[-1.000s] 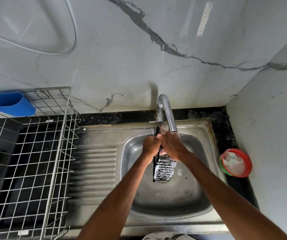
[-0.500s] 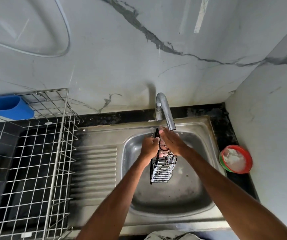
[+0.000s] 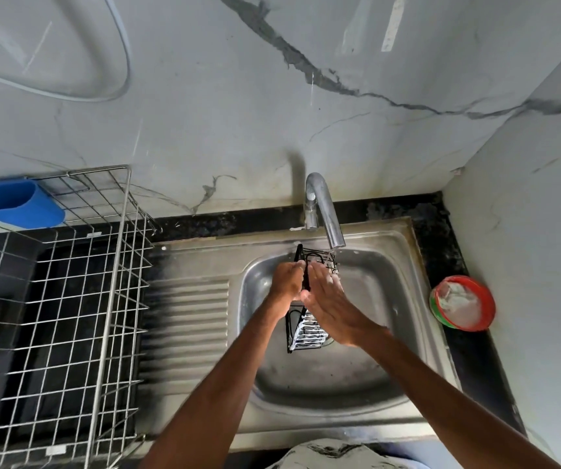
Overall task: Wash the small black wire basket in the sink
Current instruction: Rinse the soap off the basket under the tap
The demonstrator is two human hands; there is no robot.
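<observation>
- The basket (image 3: 303,336) hangs on end over the sink (image 3: 402,299) bowl. Its far end sits just under the spout of the tap (image 3: 323,211) and its near end hangs above the middle of the bowl.
- The left hand (image 3: 287,279) grips the basket, with fingers curled round the frame on its left side. Judged purpose: to hold it steady and turned towards the spout.
- The right hand (image 3: 327,296) is not gripping. Its fingers lie straight and flat against the basket's right side. Judged purpose: to rub the wires while the other hand braces.
- White suds or glare show on the lower wires. No stream from the spout can be clearly made out.
- Judged stage: washing is in progress and the basket has not been set down.
- The sink is stainless steel and dull. A ribbed drainer (image 3: 187,316) lies to the left of the bowl.
- A black counter (image 3: 441,238) borders the sink on its far and right sides.
- A wire dish rack (image 3: 69,299) stands to the left, well apart from the hands. A blue holder (image 3: 11,204) is hooked on the rack's far corner.
- A red-rimmed tub (image 3: 462,304) sits on the counter to the right, near the side wall.
- The grey-veined marble wall (image 3: 272,113) runs behind the sink. A pale hose (image 3: 118,38) loops across it at far left.
</observation>
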